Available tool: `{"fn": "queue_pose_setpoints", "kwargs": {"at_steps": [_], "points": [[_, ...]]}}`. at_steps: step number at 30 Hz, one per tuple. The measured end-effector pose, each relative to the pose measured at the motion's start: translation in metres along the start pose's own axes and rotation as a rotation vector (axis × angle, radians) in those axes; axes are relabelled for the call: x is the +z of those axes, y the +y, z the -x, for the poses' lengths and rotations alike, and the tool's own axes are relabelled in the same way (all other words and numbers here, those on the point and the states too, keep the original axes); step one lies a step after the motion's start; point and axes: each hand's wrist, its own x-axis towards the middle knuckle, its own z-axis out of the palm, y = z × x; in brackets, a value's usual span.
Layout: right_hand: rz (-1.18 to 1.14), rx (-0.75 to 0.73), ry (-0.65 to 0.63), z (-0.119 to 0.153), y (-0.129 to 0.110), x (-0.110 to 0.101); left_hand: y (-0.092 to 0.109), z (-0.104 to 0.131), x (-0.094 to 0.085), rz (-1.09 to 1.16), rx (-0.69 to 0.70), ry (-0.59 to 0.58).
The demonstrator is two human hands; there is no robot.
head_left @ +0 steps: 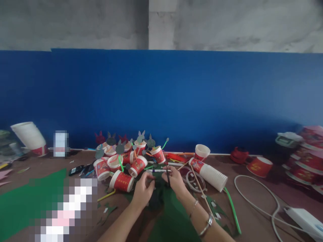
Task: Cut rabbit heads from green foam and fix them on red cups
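Note:
At the middle of the head view, a white marker pen (pixel 158 170) with a purple band lies crosswise between my hands. My left hand (pixel 144 188) is closed, its curled fingertips at the pen's left end. Closed around the pen's right end is my right hand (pixel 174 179), with bracelets on its wrist. A slim dark stick-like thing (pixel 167 176) stands upright at the right fingers; its kind is unclear. Dark green sheet material (pixel 169 215) lies under both hands. Beside my left hand rests a red paper cup (pixel 122 181) on its side.
Several red cups with straws and rabbit cutouts (pixel 141 136) crowd the back. A stack of cups (pixel 210 173) lies right, near a thin wooden stick (pixel 202 188) and green straw (pixel 233 211). A white cable (pixel 254 178) loops right. Another green sheet (pixel 32 198) lies left.

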Motion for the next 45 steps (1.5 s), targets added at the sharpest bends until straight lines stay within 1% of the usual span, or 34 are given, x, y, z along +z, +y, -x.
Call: {"fn": "queue_pose_setpoints", "kwargs": {"at_steps": [2,3,5,7,8,10,12,14,16,18,24,27,30,37,41,45], "points": [[-0.164,0.003,-0.037,0.009,-0.005,0.0,0.0,-0.001,0.003,0.068,-0.028,0.021],[-0.282,0.013,-0.054,0.013,-0.008,0.0,0.0,-0.001,0.005,0.098,-0.058,0.019],[-0.469,0.038,-0.07,0.02,-0.012,0.0,0.001,-0.001,0.007,0.15,-0.134,-0.024],[-0.554,0.052,-0.065,0.024,-0.012,-0.001,0.003,0.0,0.008,0.206,-0.216,-0.085],[-0.567,0.047,-0.058,0.025,-0.01,-0.001,0.004,0.001,0.009,0.244,-0.256,-0.091],[-0.564,0.024,-0.056,0.028,-0.005,-0.002,0.007,0.002,0.009,0.33,-0.318,-0.043],[-0.528,0.003,-0.08,0.03,0.001,-0.002,0.01,0.002,0.008,0.405,-0.348,0.048],[-0.494,0.006,-0.146,0.033,0.003,0.0,0.011,0.001,0.009,0.455,-0.342,0.116],[-0.478,0.02,-0.213,0.037,0.002,0.003,0.01,0.002,0.009,0.481,-0.324,0.133],[-0.464,0.028,-0.25,0.039,-0.001,0.006,0.009,0.003,0.01,0.493,-0.314,0.119],[-0.433,0.055,-0.286,0.043,0.0,0.011,0.006,0.005,0.013,0.547,-0.307,0.116],[-0.419,0.038,-0.336,0.046,0.001,0.013,0.006,0.005,0.014,0.581,-0.31,0.13],[-0.407,0.021,-0.379,0.048,0.0,0.014,0.007,0.006,0.014,0.58,-0.302,0.115],[-0.421,0.003,-0.352,0.047,0.001,0.015,0.015,0.012,0.015,0.599,-0.334,-0.004],[-0.433,-0.002,-0.384,0.046,0.004,0.015,0.02,0.013,0.015,0.579,-0.351,0.011],[-0.434,-0.005,-0.375,0.045,0.005,0.015,0.022,0.013,0.015,0.586,-0.366,-0.004]]}}
